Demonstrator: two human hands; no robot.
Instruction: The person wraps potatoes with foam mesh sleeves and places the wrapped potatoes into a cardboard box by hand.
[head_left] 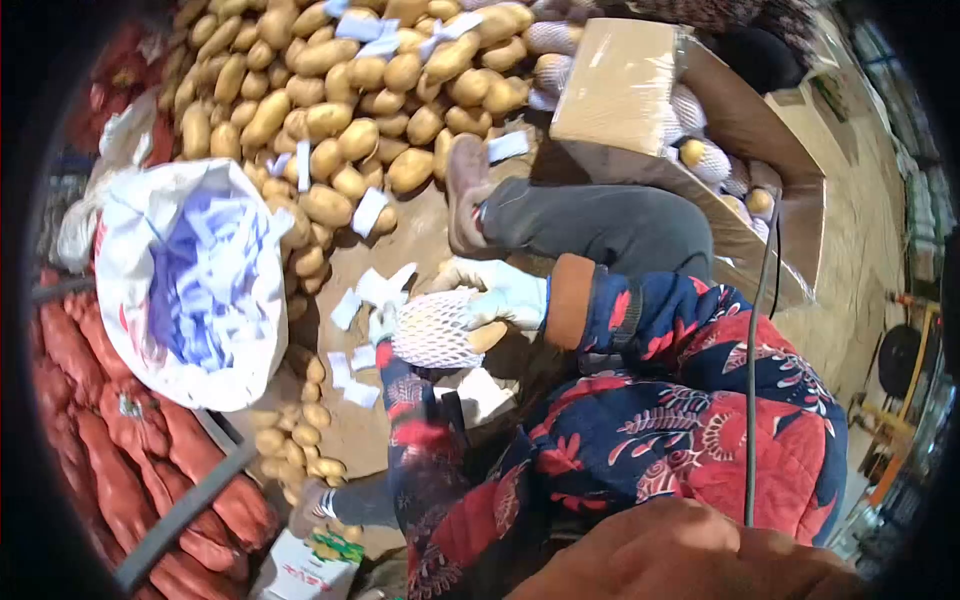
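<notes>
A potato point(487, 337) pokes out of a white foam net sleeve point(435, 330) between my two hands. My right hand point(490, 288), in a pale glove, closes over the upper side of the netted potato. On its other side, my left hand point(382, 322) presses against the net; its fingers are partly hidden. Pale paper slips point(385, 287) lie on the ground beside my left hand. A large pile of loose potatoes point(330, 120) spreads out beyond my hands.
A white sack point(120, 270) full of pale blue slips stands on the left. An open cardboard box point(615, 90) holds net-wrapped potatoes. Red filled sacks point(120, 460) lie behind a grey bar point(185, 515). A cable point(752, 400) hangs at the right.
</notes>
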